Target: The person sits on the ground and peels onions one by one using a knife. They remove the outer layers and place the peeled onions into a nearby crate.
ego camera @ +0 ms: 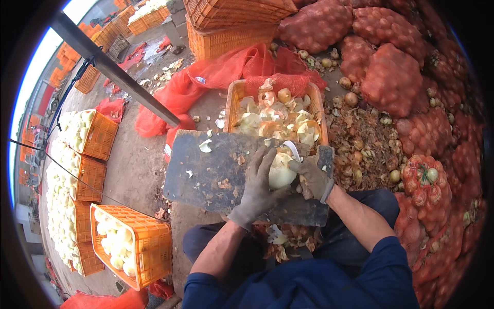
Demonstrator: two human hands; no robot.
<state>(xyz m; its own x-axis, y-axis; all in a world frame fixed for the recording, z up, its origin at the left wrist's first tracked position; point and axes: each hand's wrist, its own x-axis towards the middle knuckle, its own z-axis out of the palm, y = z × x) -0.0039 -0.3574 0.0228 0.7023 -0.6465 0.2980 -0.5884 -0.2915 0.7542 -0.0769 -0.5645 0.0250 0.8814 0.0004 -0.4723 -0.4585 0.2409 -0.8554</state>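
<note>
A partly peeled white onion (pixel 281 172) rests on a dark, worn board (pixel 208 170) across my lap. My left hand (pixel 257 189), in a grey work glove, grips the onion from its left side. My right hand (pixel 314 180), gloved too, is closed around a small knife, its handle mostly hidden by the fingers. The pale curved blade (pixel 293 150) shows past my right thumb, against the onion's upper right side. Loose skin scraps (pixel 205 146) lie on the board. Just beyond it, an orange plastic crate (pixel 323 116) holds onion skins (pixel 266 116).
Red mesh sacks of onions (pixel 391 79) are piled along the right. Loose skins and onions (pixel 359 143) cover the ground beside them. An orange crate of peeled onions (pixel 152 247) stands at left, before more filled crates (pixel 90 177). A slanting metal pole (pixel 115 69) reaches down near red netting (pixel 216 69).
</note>
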